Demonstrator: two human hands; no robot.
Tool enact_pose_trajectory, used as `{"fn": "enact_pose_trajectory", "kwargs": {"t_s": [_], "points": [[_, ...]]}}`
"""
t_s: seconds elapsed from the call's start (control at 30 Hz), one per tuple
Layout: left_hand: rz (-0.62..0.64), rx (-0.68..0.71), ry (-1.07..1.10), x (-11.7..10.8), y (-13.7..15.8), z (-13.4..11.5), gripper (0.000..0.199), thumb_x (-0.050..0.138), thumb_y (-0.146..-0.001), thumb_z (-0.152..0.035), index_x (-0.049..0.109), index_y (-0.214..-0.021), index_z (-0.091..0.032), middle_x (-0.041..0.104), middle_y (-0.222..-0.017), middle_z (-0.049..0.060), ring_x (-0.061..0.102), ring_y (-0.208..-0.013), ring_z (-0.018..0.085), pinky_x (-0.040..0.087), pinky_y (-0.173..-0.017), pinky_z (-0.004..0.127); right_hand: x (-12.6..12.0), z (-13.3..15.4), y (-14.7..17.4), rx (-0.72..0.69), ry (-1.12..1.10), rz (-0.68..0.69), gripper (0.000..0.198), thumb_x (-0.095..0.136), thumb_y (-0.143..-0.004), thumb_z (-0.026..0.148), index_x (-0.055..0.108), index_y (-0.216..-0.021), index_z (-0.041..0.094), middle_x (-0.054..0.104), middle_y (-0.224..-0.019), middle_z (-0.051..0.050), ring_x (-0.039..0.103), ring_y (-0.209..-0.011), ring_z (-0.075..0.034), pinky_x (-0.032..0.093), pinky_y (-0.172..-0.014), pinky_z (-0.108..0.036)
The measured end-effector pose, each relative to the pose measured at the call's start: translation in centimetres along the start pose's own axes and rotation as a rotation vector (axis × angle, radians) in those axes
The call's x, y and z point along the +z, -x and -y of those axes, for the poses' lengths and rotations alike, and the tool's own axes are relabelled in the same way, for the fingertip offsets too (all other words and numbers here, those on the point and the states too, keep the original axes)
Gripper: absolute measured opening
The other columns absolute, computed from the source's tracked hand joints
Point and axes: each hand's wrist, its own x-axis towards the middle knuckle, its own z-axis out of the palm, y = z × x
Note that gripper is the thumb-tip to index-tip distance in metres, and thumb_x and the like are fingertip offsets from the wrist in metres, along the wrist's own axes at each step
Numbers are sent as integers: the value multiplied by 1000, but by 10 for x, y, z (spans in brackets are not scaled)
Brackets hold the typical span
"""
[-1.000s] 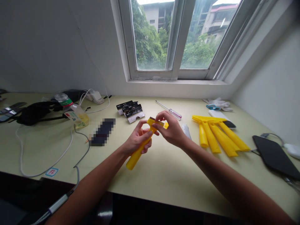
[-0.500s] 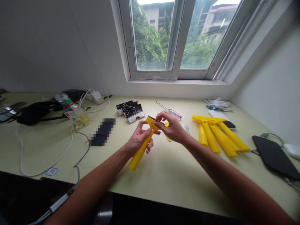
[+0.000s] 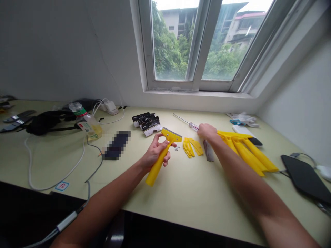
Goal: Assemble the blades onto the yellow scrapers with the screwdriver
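Observation:
My left hand is wrapped round a yellow scraper, its wide head with a metal blade and screws tilted up and away from me. My right hand is closed over the handle end of a screwdriver, whose shaft points to the back left; my fingertips are partly hidden. Several small screws lie just right of the scraper head. Beside them are loose yellow plastic plates and a few grey blades, partly covered by my right hand's wrist.
Several yellow scraper handles lie together at the right. Black boxes stand at the back, left of the screwdriver. A bottle, a blurred dark phone-like slab and cables are at the left. A black tablet-like device lies far right.
My right hand has left the scraper head and moved right and back onto the screwdriver handle. My left hand still holds the scraper. The yellow plates and blades are now uncovered.

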Motion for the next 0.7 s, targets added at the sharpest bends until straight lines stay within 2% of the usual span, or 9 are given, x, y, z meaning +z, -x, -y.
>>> {"fn": "enact_pose_trajectory", "kwargs": {"t_s": [0.1, 0.2, 0.27, 0.3, 0.37, 0.43, 0.5, 0.6, 0.7], "points": [[0, -3, 4, -1, 0, 1, 31, 58, -92, -37, 34, -111, -29, 60, -107, 2, 53, -47, 4, 46, -37, 17, -10, -5, 3, -61, -34, -92, 25, 60, -82, 30, 69, -99, 14, 67, -106, -19, 66, -97, -29, 50, -80, -38], [-2, 0, 7, -2, -1, 2, 33, 59, -91, -38, 34, -111, -29, 61, -106, 2, 53, -47, 4, 47, -37, 17, -34, -10, 14, -147, -123, -305, 37, 47, -92, 43, 60, -114, 17, 63, -117, -17, 63, -105, -27, 49, -87, -38], [-6, 6, 5, -2, -2, 3, 33, 59, -91, -39, 35, -112, -29, 61, -106, 2, 53, -47, 4, 47, -37, 17, -51, -15, 27, -249, -382, -494, 37, 45, -93, 47, 54, -114, 18, 66, -111, -14, 67, -87, -22, 53, -77, -37], [-8, 6, 3, -3, -2, 3, 33, 59, -91, -39, 35, -112, -30, 61, -106, 2, 53, -47, 4, 47, -37, 17, -59, -17, 36, -322, -578, -583, 34, 46, -93, 47, 51, -113, 20, 67, -105, -11, 67, -73, -19, 54, -66, -34], [-8, -4, 0, -3, -3, 4, 32, 58, -92, -39, 35, -112, -30, 61, -106, 2, 54, -47, 4, 47, -37, 17, -74, -19, 58, -489, -983, -726, 28, 49, -93, 48, 46, -108, 24, 70, -96, -5, 61, -52, -14, 49, -44, -29], [-6, -19, -6, -3, -3, 4, 31, 58, -92, -38, 34, -111, -30, 62, -107, 2, 54, -47, 4, 46, -37, 17, -87, -16, 84, -657, -1231, -868, 22, 51, -93, 46, 44, -101, 27, 69, -82, 0, 63, -53, -15, 45, -37, -25], [-14, -30, -12, -4, -3, 5, 32, 58, -92, -38, 34, -111, -30, 62, -106, 3, 53, -47, 4, 46, -37, 16, -97, -10, 108, -793, -1344, -971, 20, 53, -92, 45, 44, -95, 27, 66, -70, 3, 66, -56, -17, 45, -35, -25], [-36, -35, -19, -4, -4, 6, 33, 59, -92, -37, 34, -112, -30, 62, -106, 3, 53, -47, 4, 46, -37, 16, -102, 0, 131, -905, -1396, -977, 20, 56, -91, 45, 47, -93, 27, 64, -67, 4, 68, -58, -18, 46, -35, -26], [-48, -34, -18, -4, -4, 5, 34, 59, -91, -37, 34, -112, -30, 62, -107, 4, 53, -47, 4, 44, -36, 15, -95, 7, 137, -899, -1367, -888, 20, 57, -91, 45, 48, -96, 28, 67, -72, 1, 68, -58, -19, 47, -38, -28]]}}
